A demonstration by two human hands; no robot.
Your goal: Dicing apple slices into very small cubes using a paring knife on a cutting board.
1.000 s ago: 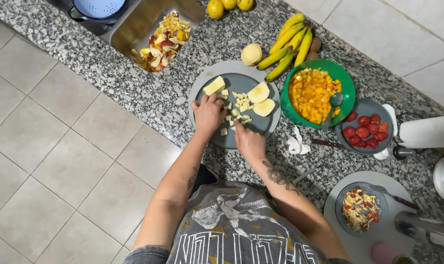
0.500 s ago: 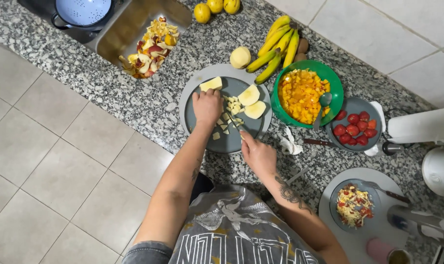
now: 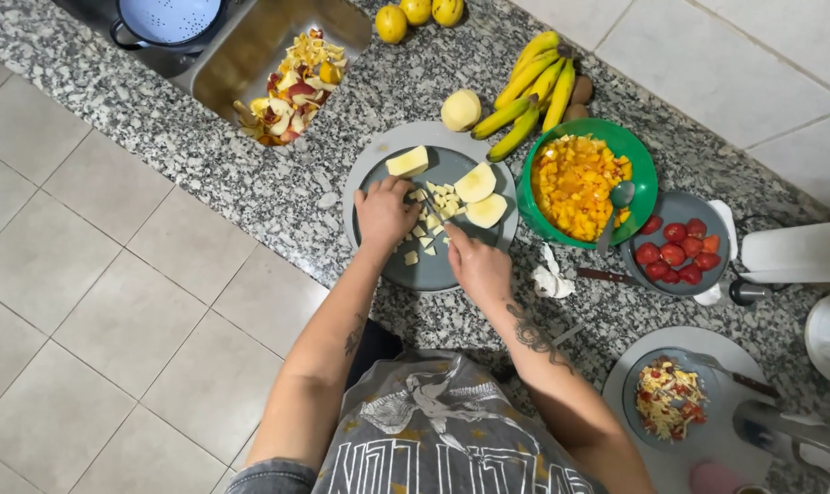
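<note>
Right hand (image 3: pixel 477 265) shifted nearer left hand (image 3: pixel 384 212); both fists closed, grip unclear; diced fruit (image 3: pixel 430 218) between.

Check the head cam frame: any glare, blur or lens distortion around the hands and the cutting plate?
Head view: lighting is even and soft; no hard glare on the grey plate. Both the left hand and right hand look sharp, with little motion blur; the pale fruit pieces read clearly. Wide-angle lens: floor tile lines splay toward the edges. Faint shadow under the torso on the granite counter.
</note>
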